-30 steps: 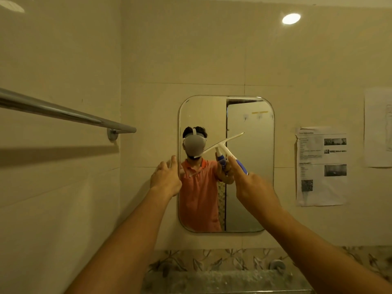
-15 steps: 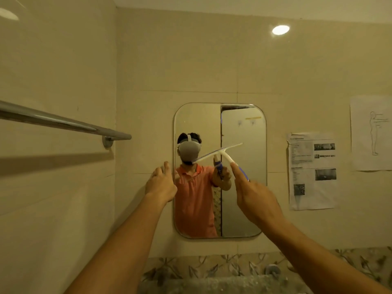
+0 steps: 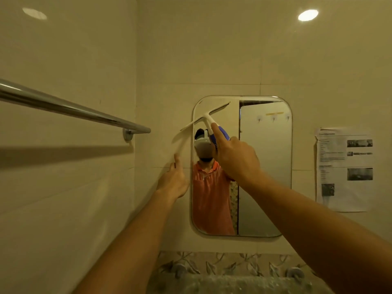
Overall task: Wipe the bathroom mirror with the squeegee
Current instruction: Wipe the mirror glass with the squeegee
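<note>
The right hand (image 3: 235,160) wraps most of the squeegee (image 3: 206,118) handle, so the grip end is out of sight, and it also blocks part of the mirror (image 3: 265,166). The towel rail (image 3: 74,109) runs off the left edge. Print on the paper sheet (image 3: 343,168) is too small to read. Whether the left hand (image 3: 172,181) touches the wall (image 3: 165,102), I can't tell.
</note>
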